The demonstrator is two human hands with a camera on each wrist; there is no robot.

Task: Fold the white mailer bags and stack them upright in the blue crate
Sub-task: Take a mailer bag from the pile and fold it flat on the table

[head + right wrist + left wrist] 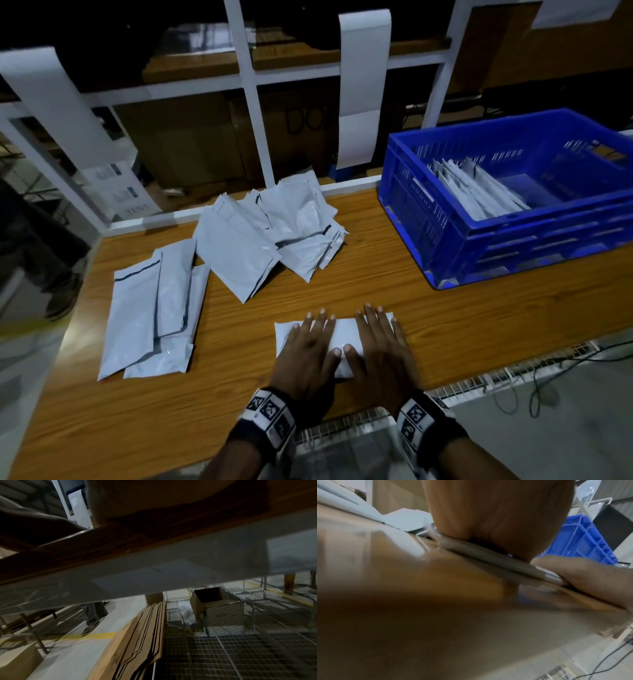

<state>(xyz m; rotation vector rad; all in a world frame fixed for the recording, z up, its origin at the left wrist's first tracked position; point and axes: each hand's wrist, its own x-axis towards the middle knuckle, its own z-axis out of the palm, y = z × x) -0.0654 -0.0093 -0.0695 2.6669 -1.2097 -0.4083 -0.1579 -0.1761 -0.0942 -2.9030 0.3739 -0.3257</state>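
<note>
Upper field: I see the underside of my right hand, a dark, blurred mass against the wooden table edge.
Middle band: a pale, semi-clear sheet runs slantwise below the table edge.
Lower centre: flattened cardboard sheets lean in a stack.
Right of the stack: an open cardboard box sits on wire mesh shelving.
Lower left: a person's sandalled foot stands by a yellow floor line.
Hand state: I cannot read it here.
</note>
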